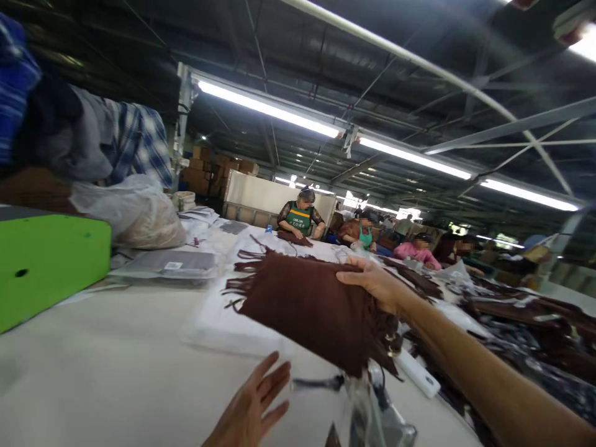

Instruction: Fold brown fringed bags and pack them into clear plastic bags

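A folded brown fringed cloth (302, 301) is lifted over the white table (116, 354), its tassels pointing left. My right hand (372, 282) grips its upper right edge, thumb on top and fingers mostly hidden. Lower down and apart from the cloth, my left hand (256, 397) has its fingers spread and holds nothing. White plastic sheets (233, 329) lie flat beneath the cloth. Near the bottom, clear plastic (372, 410) and a dark-handled item (319, 383) lie close to my left hand. A white strip-like object (419, 372) rests below my right forearm.
A green box (56, 264) stands at the left, beside a bagged grey item (167, 266) and a plastic sack (135, 211). Brown cloths (526, 310) are heaped at the right. A person in a green apron (300, 217) works across the table, with other people farther right.
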{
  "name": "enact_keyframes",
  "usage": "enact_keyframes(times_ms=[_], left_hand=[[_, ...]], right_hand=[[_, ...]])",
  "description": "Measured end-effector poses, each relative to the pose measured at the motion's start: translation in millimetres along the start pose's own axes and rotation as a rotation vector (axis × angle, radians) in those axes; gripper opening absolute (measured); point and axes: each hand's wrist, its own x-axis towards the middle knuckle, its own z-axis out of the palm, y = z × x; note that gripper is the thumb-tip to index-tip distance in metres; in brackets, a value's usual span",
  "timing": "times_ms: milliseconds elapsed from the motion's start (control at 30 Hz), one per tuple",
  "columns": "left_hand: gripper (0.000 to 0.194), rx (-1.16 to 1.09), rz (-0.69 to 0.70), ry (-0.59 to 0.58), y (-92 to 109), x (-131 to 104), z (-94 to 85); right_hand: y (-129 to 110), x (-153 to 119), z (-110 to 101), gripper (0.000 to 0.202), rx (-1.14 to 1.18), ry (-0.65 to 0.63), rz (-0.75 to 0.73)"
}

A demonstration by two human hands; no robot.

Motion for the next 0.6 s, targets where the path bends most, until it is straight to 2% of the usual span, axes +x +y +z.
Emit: enact_keyframes(times_ms=[33,67,133,200,267,367,467,533,600], left_hand=[[0.088,-0.113,0.068,0.024,4.2,-10.2,4.7],[0.079,-0.198,0.125,0.097,8.9,-22.2,9.9],[0.054,-0.265,0.185,0.361,20.8,-48.0,20.1],[0.040,-0.238,0.200,0.618,38.7,-71.5,26.1],[0.035,-0.081,0.246,0.742,65.0,-89.2,27.7],[0.033,0.357,0.442,0.772,116.3,-104.9,34.5],[0.032,0.928,0.603,0.705,156.2,-109.7,60.5],[0.033,1.430,0.719,0.557,157.1,-106.2,80.7],[0.043,1.874,0.833,0.354,131.0,-99.3,89.7]], right_hand=[[14.4,-13.3,18.9,0.041,0.020,-0.032,0.021],[29.5,-25.5,37.0,0.041,0.022,-0.064,0.035],[58.6,-46.3,68.8,0.038,-0.018,-0.134,0.045],[83.5,-61.8,92.6,0.031,-0.138,-0.180,0.035],[103.7,-71.9,108.1,0.026,-0.270,-0.204,-0.014],[128.6,-79.0,120.3,0.042,-0.287,-0.219,-0.042],[150.8,-83.5,122.0,0.063,-0.173,-0.188,0.040],[166.6,-88.7,116.5,0.064,-0.061,-0.173,0.077],[185.8,-96.5,105.0,0.054,0.008,-0.095,0.062]])
